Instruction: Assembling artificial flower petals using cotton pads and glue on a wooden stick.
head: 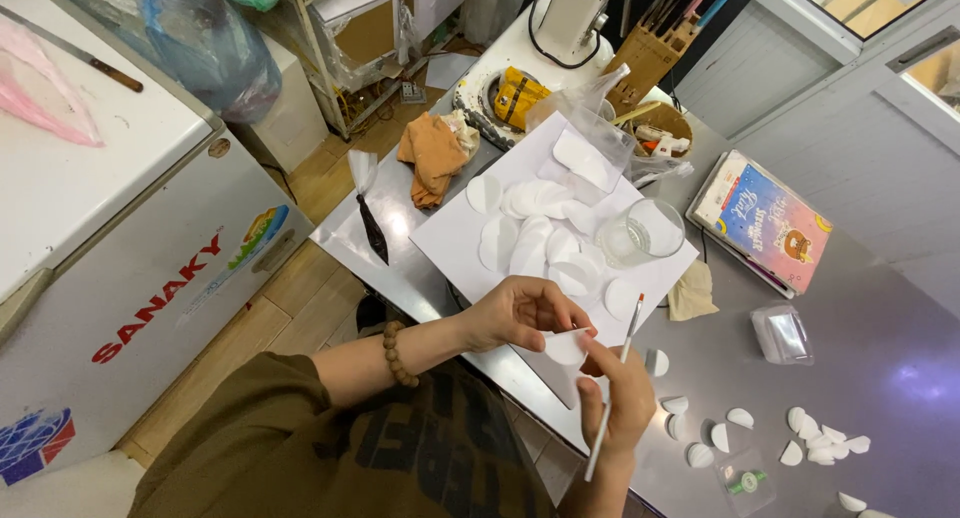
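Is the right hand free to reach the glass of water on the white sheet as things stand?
Probably not freely: the right hand holds a thin brush and touches the white disc that the left hand pinches. The glass stands close ahead, with only flat discs between.

Thin white paper disc point(566, 346), flat, pinched between both hands above white sheet edge.

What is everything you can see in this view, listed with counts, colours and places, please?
white round wafers: many, white, on the white sheet
white sheet: one, on the metal table
glass: one, clear, right of the wafers
folded pieces: several, white, lower right
book: one, colourful, right
orange cloth: one, above the sheet
freezer: one, white, left
left hand: holds one wafer
right hand: grip on a thin brush
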